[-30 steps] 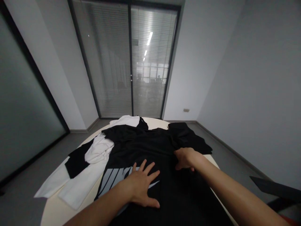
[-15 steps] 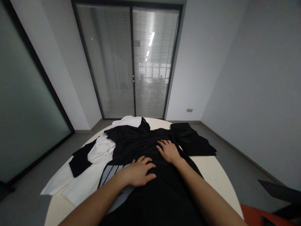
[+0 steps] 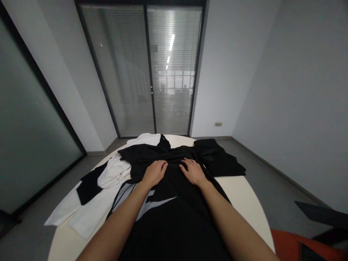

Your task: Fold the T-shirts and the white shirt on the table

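A black garment [image 3: 174,224] with a light grey print lies spread over the round table, reaching down to the bottom of the view. My left hand [image 3: 155,173] rests on its upper part, left of the middle, fingers bent forward over the cloth. To the right, my right hand [image 3: 193,172] lies on the same cloth with its fingers apart. The two hands are level, with a strip of black fabric between them. Neither hand visibly lifts the cloth.
Folded black clothing [image 3: 221,161] lies at the table's right. White and black clothes [image 3: 114,172] are at the left, with another white piece [image 3: 145,139] at the far edge. The pale table [image 3: 246,195] stands before glass doors. A red chair [image 3: 296,246] is at the lower right.
My left hand has moved forward and slightly left, uncovering more of the grey print. My right hand has stayed nearly in place on the cloth. The view has shifted slightly.
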### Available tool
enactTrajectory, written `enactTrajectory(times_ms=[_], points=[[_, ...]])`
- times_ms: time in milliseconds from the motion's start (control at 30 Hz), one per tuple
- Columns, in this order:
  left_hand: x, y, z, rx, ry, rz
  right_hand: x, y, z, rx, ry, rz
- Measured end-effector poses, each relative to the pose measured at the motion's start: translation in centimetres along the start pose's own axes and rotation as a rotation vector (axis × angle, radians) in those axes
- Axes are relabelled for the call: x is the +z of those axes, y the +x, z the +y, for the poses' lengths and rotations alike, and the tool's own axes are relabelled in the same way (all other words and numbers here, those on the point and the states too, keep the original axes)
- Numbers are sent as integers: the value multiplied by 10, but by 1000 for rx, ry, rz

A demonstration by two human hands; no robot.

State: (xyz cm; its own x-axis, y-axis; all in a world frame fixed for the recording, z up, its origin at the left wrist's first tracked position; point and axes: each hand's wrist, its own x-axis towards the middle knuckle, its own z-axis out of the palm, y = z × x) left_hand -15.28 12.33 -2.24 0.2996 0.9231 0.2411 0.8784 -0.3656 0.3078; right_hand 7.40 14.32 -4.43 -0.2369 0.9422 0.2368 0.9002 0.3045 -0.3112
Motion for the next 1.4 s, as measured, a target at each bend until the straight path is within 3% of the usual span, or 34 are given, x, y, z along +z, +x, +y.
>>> enactTrajectory(times_ms=[167,267,467,600,700,800,933,1100,1233,1400], points=[[5,-26,-10,37,1,153,-3,-7,-4,-7,28,-5],[8,-37,-8,109,15,166,-4,-16,-7,4,21,-15],[14,-62,5,-39,131,-60,-4,-41,-16,60,-51,-56],[4,-73,18,-93,160,-221,-4,-56,-22,79,-94,-117],[-9,-68,26,-114,180,-283,-6,-64,-26,74,-109,-164],[-13,-57,29,-155,234,-196,-10,-70,-30,64,-121,-183],[5,-43,18,-260,256,-76,-12,-72,-33,74,-120,-196],[27,-31,-5,-270,217,-40,-7,-54,-30,117,-142,-270],[31,-25,-15,-263,192,-22,-3,-34,-28,176,-159,-340],[28,-26,-19,-202,160,12,-2,-31,-32,150,-168,-224]])
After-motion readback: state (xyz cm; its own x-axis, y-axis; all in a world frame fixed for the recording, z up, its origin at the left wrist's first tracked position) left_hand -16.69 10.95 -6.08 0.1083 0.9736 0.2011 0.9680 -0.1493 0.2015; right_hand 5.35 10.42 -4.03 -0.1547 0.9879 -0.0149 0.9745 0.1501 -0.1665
